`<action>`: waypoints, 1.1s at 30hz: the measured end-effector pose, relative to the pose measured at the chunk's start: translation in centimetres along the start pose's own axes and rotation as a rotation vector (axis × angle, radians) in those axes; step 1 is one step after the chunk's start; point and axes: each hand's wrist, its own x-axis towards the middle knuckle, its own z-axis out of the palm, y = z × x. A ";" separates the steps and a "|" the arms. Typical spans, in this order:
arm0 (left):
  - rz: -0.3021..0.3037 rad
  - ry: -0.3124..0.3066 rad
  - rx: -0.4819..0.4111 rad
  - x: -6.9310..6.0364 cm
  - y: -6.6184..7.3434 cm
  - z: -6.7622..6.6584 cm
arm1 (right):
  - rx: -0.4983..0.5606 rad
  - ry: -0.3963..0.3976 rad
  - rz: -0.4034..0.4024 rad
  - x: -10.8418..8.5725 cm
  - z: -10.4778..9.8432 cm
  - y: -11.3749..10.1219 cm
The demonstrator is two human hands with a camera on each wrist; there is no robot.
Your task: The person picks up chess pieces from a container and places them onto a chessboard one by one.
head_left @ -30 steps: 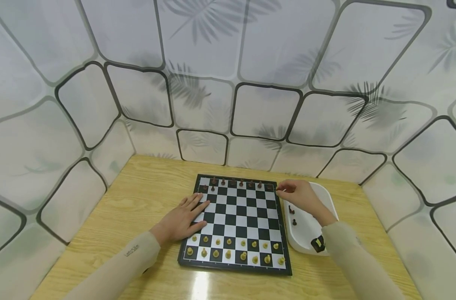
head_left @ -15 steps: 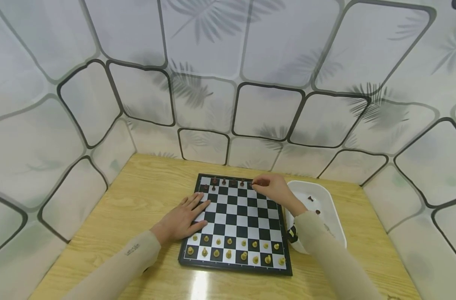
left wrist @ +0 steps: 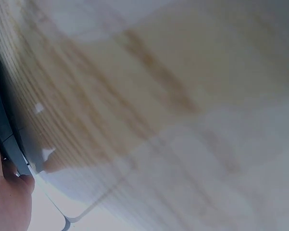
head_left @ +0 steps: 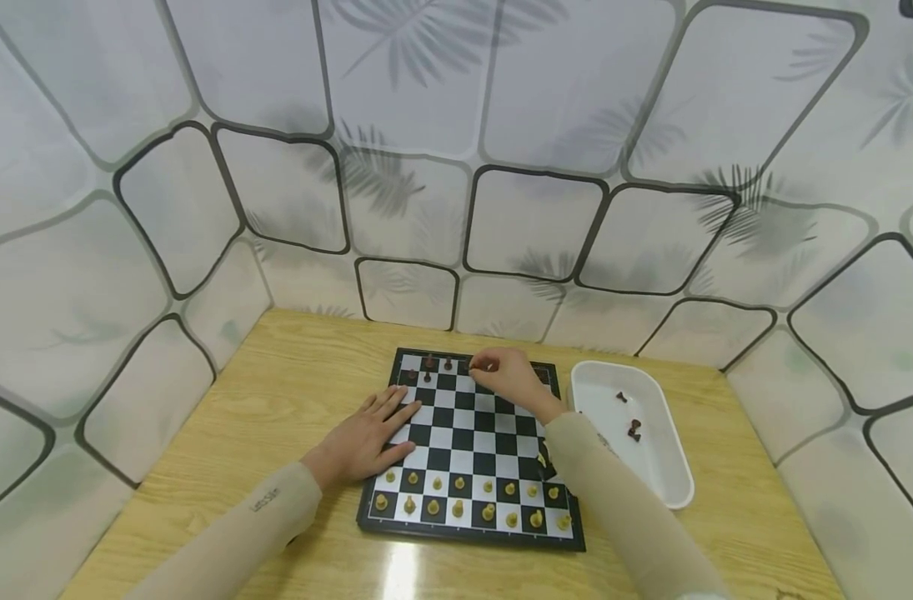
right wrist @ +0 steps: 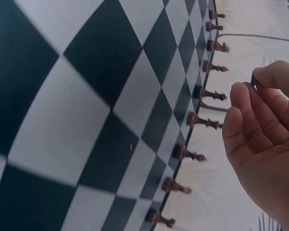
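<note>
In the head view my left hand (head_left: 360,437) lies flat with fingers spread over the left edge of a black-and-white chessboard (head_left: 462,439). My right hand (head_left: 507,377) is above the far row, pinching a small dark chess piece (right wrist: 253,78) between thumb and finger. Most of that piece is hidden, so its kind cannot be told. Dark red chessmen (right wrist: 197,120) line the far edge in the right wrist view, with two pawns in front at the left end. Two rows of yellow chessmen (head_left: 457,507) stand on the near side.
To the board's right is a white tray (head_left: 674,471) with a few dark red pieces (head_left: 634,427) lying in it. Everything rests on a wooden table (head_left: 223,400). Patterned walls (head_left: 531,221) rise behind and at both sides.
My right hand has moved left from the board's right edge, along the far row, still pinching. The loose pieces in the tray lie farther right. My left hand has stayed put.
</note>
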 end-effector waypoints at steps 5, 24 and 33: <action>0.001 -0.001 0.008 0.0 0.0 -0.1 | 0.007 -0.008 -0.005 0.6 1.4 -0.2; -0.007 -0.005 0.008 0.0 0.1 -0.1 | -0.065 -0.008 -0.035 1.5 4.4 -0.1; -0.005 -0.005 0.010 0.0 0.1 -0.1 | -0.092 -0.008 -0.036 1.7 5.1 -1.0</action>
